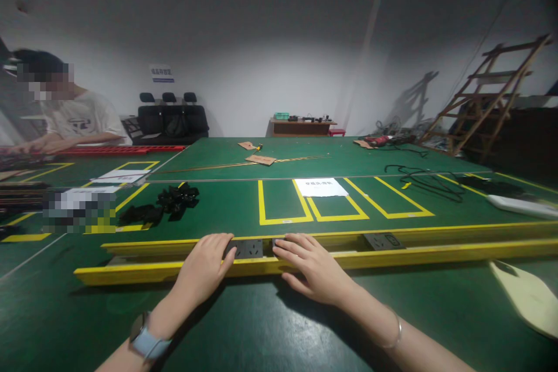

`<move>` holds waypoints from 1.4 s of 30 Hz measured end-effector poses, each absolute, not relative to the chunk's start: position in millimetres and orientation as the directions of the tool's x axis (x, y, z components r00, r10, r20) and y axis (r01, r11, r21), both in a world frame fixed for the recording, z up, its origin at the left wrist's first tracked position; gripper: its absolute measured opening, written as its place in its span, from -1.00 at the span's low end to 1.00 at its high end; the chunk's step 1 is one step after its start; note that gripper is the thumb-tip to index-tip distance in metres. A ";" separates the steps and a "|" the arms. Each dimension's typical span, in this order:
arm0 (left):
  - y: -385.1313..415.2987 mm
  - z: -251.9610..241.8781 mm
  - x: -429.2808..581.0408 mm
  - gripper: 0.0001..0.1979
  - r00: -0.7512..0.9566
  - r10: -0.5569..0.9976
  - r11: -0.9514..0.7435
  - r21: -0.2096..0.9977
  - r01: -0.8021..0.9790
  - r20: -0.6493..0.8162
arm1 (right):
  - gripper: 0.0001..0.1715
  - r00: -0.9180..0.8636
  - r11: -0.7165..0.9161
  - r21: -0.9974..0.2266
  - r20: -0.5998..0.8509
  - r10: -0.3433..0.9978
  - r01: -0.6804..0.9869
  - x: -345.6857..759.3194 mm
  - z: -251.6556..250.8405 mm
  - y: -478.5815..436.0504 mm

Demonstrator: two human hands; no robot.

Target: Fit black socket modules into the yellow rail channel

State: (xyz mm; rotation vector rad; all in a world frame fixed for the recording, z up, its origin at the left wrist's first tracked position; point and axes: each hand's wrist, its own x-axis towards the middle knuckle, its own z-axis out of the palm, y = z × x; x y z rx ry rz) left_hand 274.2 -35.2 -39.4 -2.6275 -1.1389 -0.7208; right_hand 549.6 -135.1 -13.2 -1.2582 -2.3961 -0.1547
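A long yellow channel rail (143, 274) lies across the green table in front of me, with black socket modules sitting in its groove. My left hand (204, 264) is closed at the end of a double socket module (250, 249), its thumb on the near side and its fingers over the far wall. Just to the right, my right hand (311, 264) has its fingers bent onto another black socket module (278, 242), mostly covered by them. That hand's thumb lies against the rail's near wall. Farther right, a third socket module (384, 241) sits tilted in the groove, touched by neither hand.
Black plastic parts (176, 200) lie in a pile behind the rail's left end. A paper sign (321, 187) rests on yellow-taped boxes. Black cable (429, 183) and a pale yellow flat piece (525, 296) are at right. A co-worker (81, 116) works at far left.
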 end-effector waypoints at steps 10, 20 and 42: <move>-35.0 -38.5 273.8 -0.61 0.582 0.633 -0.690 0.030 0.724 0.510 | -0.51 -0.449 0.539 -0.134 0.407 0.795 0.832 551.5 -10.7 -136.0; -35.4 -39.4 274.1 -0.62 0.586 0.617 -0.695 0.015 0.719 0.525 | -0.48 -0.471 0.541 -0.090 0.387 0.793 0.836 552.3 -8.5 -137.9; -35.7 -37.3 272.9 -0.60 0.593 0.608 -0.705 0.017 0.709 0.528 | -0.72 -0.375 0.469 -0.091 0.477 0.795 0.879 615.4 -9.0 -127.9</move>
